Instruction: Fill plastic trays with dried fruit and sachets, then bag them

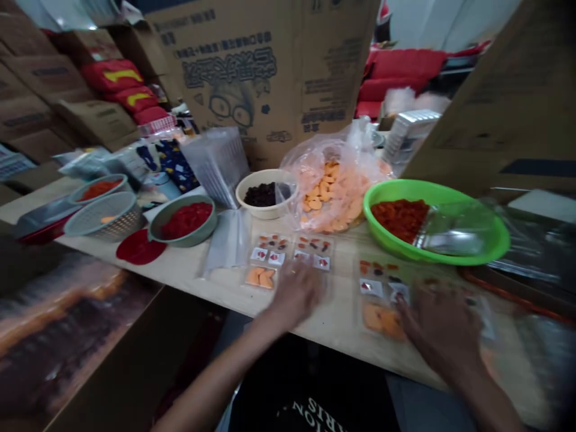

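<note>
The right hand (438,330) lay open with its fingers spread, touching the side of a clear packet (382,300) of orange slices on the near right of the worktop (193,294). The left hand (294,294) was blurry, so I could not tell if it gripped, but it sat by another packet (314,252). The packets looked light, thin and slippery; their flat edges looked best to pinch.

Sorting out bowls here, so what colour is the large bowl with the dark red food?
The large bowl is bright green, shown clearly in the head view.
</note>
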`<state>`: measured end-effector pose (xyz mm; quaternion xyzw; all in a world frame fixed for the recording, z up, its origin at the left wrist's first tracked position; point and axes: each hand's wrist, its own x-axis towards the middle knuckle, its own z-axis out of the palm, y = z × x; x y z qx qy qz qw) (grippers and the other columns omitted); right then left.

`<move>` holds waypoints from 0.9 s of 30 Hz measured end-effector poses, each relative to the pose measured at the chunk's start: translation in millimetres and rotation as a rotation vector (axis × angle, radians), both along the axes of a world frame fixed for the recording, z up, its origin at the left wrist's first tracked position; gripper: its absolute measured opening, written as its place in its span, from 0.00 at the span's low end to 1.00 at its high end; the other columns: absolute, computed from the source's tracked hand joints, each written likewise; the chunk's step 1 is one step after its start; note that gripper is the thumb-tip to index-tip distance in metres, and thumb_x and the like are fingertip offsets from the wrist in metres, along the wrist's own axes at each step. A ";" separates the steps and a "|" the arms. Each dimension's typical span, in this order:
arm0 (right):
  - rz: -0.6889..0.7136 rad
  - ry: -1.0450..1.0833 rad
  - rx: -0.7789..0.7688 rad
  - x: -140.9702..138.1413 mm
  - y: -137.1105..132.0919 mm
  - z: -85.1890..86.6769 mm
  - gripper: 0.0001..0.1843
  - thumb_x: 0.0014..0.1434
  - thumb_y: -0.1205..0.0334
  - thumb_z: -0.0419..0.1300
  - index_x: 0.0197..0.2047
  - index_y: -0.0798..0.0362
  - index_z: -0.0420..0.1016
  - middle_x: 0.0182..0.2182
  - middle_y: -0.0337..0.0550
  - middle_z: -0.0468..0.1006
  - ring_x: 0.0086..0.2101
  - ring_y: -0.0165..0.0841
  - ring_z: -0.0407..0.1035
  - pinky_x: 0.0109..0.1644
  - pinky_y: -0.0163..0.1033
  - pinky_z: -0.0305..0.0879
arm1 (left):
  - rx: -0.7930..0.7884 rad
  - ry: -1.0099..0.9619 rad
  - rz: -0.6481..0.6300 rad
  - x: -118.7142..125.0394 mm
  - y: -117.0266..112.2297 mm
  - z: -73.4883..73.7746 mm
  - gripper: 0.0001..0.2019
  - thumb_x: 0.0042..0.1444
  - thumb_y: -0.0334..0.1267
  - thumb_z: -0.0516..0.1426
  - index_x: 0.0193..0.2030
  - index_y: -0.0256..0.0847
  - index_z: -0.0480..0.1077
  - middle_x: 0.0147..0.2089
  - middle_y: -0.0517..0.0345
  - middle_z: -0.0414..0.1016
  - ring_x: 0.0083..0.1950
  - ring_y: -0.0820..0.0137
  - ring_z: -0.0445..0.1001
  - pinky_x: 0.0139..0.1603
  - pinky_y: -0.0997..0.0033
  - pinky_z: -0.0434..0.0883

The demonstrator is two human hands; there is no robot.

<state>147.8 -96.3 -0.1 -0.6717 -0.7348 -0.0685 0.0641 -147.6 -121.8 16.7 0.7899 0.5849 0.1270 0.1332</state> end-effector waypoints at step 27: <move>0.725 0.206 -0.059 -122.0 77.1 -41.8 0.30 0.69 0.52 0.44 0.70 0.50 0.61 0.70 0.58 0.58 0.68 0.52 0.54 0.64 0.64 0.59 | -0.009 0.390 0.386 -206.8 -14.7 -17.7 0.20 0.63 0.26 0.48 0.61 0.34 0.67 0.66 0.37 0.67 0.69 0.52 0.64 0.67 0.48 0.62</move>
